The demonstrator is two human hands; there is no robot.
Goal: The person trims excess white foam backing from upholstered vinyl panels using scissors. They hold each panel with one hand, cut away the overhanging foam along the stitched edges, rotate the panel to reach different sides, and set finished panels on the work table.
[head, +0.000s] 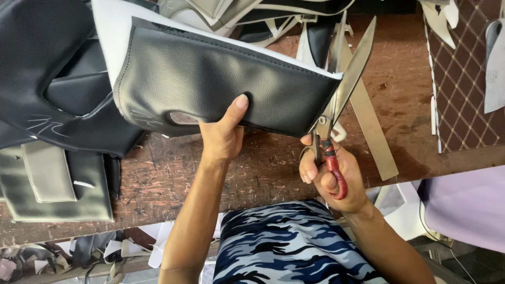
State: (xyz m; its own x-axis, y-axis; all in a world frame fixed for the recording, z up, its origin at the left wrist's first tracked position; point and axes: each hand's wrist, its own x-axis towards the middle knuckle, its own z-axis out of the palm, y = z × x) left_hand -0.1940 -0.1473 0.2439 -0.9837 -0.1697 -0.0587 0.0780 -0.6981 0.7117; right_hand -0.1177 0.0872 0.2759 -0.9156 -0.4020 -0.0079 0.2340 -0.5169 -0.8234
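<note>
Our left hand (223, 131) was closed on the lower edge of a black leather cover (210, 84), thumb up over its face, holding it lifted off the workbench (263, 163) so the right end hung free for cutting. Our right hand (331, 176) was wrapped through the red-wound handles of the scissors (342, 94), with the blades partly open and their points aimed up along the cover's right edge, just where the black face met its white backing (113, 26). Holding the piece taut and tilted kept that seam edge straight against the blades.

Beyond the scissors, a pale strip (373, 126) lay slanting across the wood, close beside the blades but not clearly touching them. More black and grey pieces (58, 184) crowded the left of the bench, and a quilted brown panel (463, 79) lay at the right. Bare wood showed below the cover and to the right of the strip. Camouflage cloth (289, 247) covered our lap under the bench edge.
</note>
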